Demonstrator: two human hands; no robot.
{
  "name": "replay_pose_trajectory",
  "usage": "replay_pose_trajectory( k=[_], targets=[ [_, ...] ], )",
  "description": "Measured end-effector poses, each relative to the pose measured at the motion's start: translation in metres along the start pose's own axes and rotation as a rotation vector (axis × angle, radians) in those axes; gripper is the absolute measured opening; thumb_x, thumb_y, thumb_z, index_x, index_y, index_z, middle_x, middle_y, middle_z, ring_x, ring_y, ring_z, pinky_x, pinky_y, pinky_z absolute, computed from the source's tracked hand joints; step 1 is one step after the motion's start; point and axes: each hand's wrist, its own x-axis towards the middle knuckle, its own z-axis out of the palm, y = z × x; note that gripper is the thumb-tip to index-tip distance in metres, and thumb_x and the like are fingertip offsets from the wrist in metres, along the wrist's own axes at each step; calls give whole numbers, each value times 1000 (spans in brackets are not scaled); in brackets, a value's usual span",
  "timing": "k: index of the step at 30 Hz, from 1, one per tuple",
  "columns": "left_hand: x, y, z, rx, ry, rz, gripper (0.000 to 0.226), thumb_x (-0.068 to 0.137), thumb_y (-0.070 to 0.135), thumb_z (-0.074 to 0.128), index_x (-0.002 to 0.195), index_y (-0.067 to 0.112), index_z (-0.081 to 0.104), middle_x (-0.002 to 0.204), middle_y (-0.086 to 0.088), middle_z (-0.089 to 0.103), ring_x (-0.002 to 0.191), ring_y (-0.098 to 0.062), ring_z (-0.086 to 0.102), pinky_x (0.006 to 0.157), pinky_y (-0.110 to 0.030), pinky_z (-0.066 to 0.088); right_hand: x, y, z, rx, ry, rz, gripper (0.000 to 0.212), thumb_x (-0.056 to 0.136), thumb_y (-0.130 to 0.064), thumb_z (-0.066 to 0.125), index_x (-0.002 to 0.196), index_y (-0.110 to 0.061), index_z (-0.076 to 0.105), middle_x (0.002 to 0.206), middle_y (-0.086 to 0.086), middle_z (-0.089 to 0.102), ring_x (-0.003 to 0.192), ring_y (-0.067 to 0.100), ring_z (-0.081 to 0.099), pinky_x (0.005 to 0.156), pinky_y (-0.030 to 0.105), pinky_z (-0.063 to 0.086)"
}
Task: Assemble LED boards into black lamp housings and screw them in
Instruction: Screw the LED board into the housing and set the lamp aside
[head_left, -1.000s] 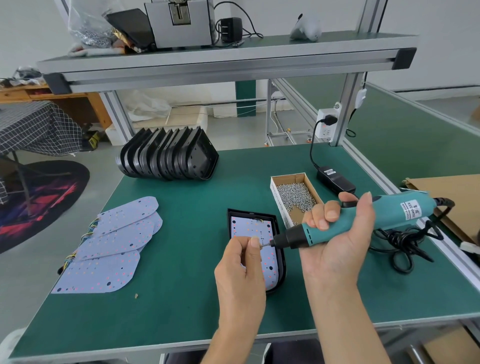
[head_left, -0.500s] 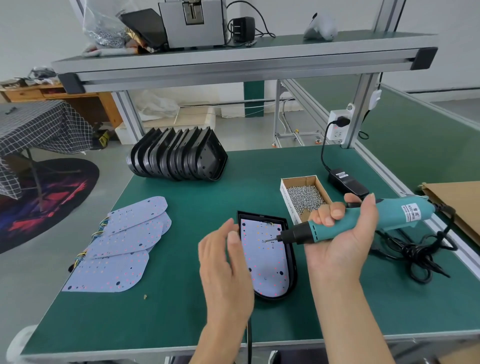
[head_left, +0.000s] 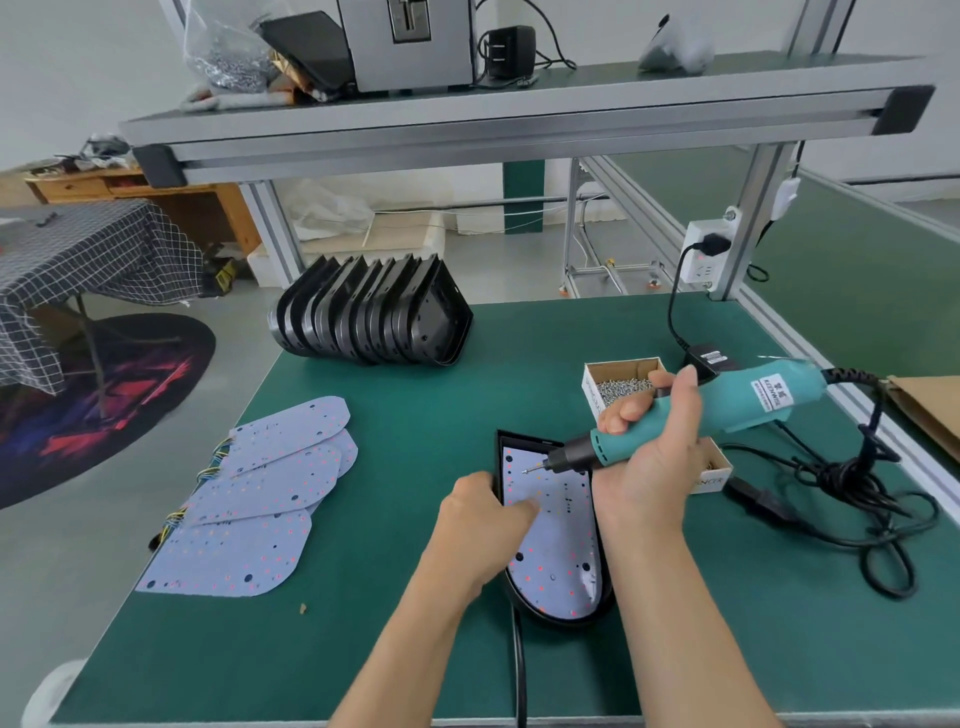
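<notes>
The screwing step looks to be in hand. One black housing (head_left: 558, 610) lies flat on the green surface (head_left: 415, 649) near the front edge, with an LED board (head_left: 556, 540) seated inside it. The left hand (head_left: 485, 525) grips the housing's left rim, thumb pressing on the board. The right hand (head_left: 649, 457) is wrapped round a teal electric screwdriver (head_left: 691, 415), its tip hanging just above the board's far end, tilted, with what seems a small screw on the bit. I'd judge the next move calls for standing the tool more upright and finding a hole. The box of screws (head_left: 623, 382) sits just behind the right hand; spare boards (head_left: 270, 499) lie to the left, more housings (head_left: 374, 317) stacked at the back
</notes>
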Motion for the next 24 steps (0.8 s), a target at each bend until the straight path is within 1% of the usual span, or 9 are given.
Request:
replay_pose_trajectory(
  k=[2,4,7,11,14,16,20,24],
  targets=[
    [0,-1,0,7,17,5,28,81,31,68,87,5,58,70,3,56,50,-13,45,45,-18,34,0,3,-1,-16,-6,-14,25,98,-38,65,82,-19,64,61,1,45,52,17,40,52,27,36],
    [-2,-1,1,23,32,19,32,80,30,67,91,1,58,71,2,55,54,-16,43,45,-20,33,0,5,-1,-27,-5,-21,25,98,-38,65,83,-18,62,61,2,45,52,18,40,53,27,36],
    [-7,2,2,51,62,53,26,82,28,66,84,5,54,69,2,54,55,-18,41,43,-20,33,-1,4,2,-25,-9,-22,25,95,-39,66,84,-17,61,61,3,45,52,19,39,53,28,36],
    [-13,6,3,106,99,109,26,85,27,66,78,10,48,67,1,51,59,-22,43,51,-27,36,-2,2,5,-35,-15,-23,27,94,-41,67,88,-15,60,61,4,45,52,20,39,53,28,37],
    [-16,9,4,109,112,136,28,87,26,66,77,12,44,67,-1,51,61,-25,48,56,-31,42,-3,0,6,-45,-20,-30,26,96,-39,66,85,-16,61,60,3,46,52,20,39,53,27,37],
    [-18,10,5,109,123,148,28,87,26,65,76,12,44,66,-1,51,60,-26,49,57,-32,45,-4,-2,8,-41,-19,-30,25,97,-39,65,84,-16,63,59,3,46,52,20,39,53,27,37],
    [-20,11,8,141,167,167,28,88,27,64,74,13,43,62,2,49,56,-23,43,51,-28,35,-5,-6,10,-44,-30,-38,24,99,-36,63,89,-14,61,57,1,47,50,19,40,53,28,39],
    [-22,11,10,169,206,187,30,88,29,64,76,12,43,62,1,50,55,-23,42,50,-29,32,-9,-10,12,-60,-44,-62,23,103,-31,60,90,-12,60,55,1,48,48,18,42,54,29,39]
  ],
)
